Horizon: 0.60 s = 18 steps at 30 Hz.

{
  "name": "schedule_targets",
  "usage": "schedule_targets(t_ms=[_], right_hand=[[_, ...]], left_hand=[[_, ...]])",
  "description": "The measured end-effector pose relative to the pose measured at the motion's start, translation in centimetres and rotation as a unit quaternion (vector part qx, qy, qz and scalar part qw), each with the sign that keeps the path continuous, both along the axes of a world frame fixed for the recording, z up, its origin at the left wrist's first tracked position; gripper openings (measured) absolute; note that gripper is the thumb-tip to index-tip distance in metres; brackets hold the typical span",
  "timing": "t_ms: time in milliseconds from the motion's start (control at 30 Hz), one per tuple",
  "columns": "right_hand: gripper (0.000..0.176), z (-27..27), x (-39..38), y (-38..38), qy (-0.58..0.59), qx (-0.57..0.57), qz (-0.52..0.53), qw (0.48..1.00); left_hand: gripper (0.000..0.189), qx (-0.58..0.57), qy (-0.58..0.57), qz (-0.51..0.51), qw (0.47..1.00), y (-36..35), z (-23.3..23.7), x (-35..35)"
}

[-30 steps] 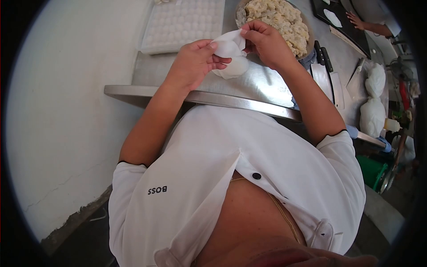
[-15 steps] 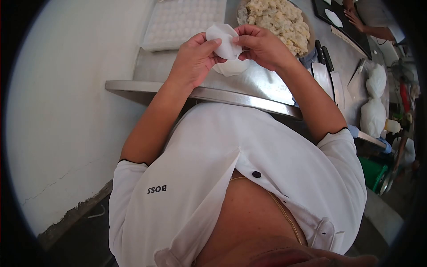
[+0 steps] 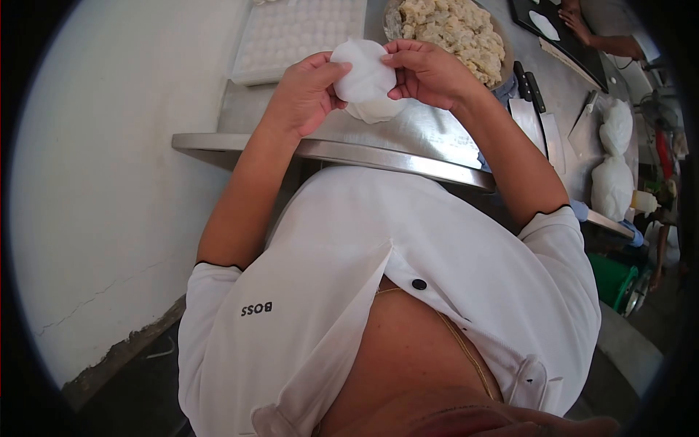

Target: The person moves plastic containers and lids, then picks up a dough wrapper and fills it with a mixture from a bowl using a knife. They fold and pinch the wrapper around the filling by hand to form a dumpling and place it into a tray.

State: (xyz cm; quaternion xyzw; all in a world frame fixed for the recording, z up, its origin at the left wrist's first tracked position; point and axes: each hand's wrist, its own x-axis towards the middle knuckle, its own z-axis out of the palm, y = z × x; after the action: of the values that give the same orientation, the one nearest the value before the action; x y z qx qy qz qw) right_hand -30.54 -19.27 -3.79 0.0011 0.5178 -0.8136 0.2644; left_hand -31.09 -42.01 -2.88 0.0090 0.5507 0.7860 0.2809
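Round white wrapper (image 3: 362,73) pinched between left hand (image 3: 302,91) and right hand (image 3: 429,73), wrapper stack (image 3: 376,112) partly hidden beneath, bowl of filling (image 3: 506,52) beyond right hand, tray (image 3: 244,74) beyond left hand.

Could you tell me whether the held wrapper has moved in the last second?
Yes: the wrapper has shifted slightly toward the white tray and opened out flat.

Dumpling wrapper (image 3: 362,73) between left hand (image 3: 302,95) and right hand (image 3: 429,73), over what may be a wrapper stack (image 3: 377,111) on the counter (image 3: 422,138); tray (image 3: 247,69) behind-left; filling bowl (image 3: 390,25) behind-right; cleavers (image 3: 533,120) further right.
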Motion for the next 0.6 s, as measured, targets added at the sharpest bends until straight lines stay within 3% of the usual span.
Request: schedule_targets(t_ms=[167,233,267,333,400,433,467,500,533,567,600], right_hand=[[0.014,-0.7,-0.2,0.0,0.01,0.029,-0.031,0.999],[0.013,-0.9,-0.2,-0.3,0.037,0.115,-0.049,0.991],[0.013,-0.5,0.0,-0.5,0.037,0.117,-0.047,0.991],[0.014,0.8,0.5,-1.0,0.113,0.26,-0.09,0.955],[0.013,1.7,0.7,-1.2,0.138,0.305,-0.074,0.939],[0.014,2.1,0.9,-1.3,0.161,0.347,-0.058,0.922],[0.014,1.9,1.3,-1.5,0.162,0.351,-0.058,0.92],[0.014,1.3,1.7,-1.8,0.325,0.431,-0.06,0.84],[0.014,1.3,2.2,-2.2,0.474,0.494,-0.058,0.727],[0.015,1.6,2.8,-2.6,0.488,0.539,-0.002,0.686],[0.015,1.9,3.6,-3.1,0.487,0.542,-0.002,0.685]], left_hand=[[0.031,-0.008,0.011,-0.01,1.0,-0.3,-1.8,-0.3],[0.032,-0.009,0.011,-0.01,1.0,-0.3,-1.8,-0.2],[0.035,-0.049,0.001,-0.007,0.999,0.0,-1.7,0.0],[0.037,-0.087,-0.009,-0.003,0.996,0.6,-1.3,0.6],[0.049,-0.164,-0.007,0.023,0.986,1.1,-1.0,1.1],[0.049,-0.16,-0.006,0.022,0.987,1.2,-1.1,1.1],[0.054,-0.104,-0.076,0.002,0.992,1.2,-1.3,0.9],[0.06,-0.048,-0.145,-0.02,0.988,1.3,-1.4,0.7],[0.06,-0.046,-0.144,-0.022,0.988,1.4,-1.6,0.5],[0.062,0.022,-0.182,-0.04,0.982,1.5,-1.7,0.3],[0.065,0.09,-0.22,-0.058,0.97,1.7,-1.8,0.2]])
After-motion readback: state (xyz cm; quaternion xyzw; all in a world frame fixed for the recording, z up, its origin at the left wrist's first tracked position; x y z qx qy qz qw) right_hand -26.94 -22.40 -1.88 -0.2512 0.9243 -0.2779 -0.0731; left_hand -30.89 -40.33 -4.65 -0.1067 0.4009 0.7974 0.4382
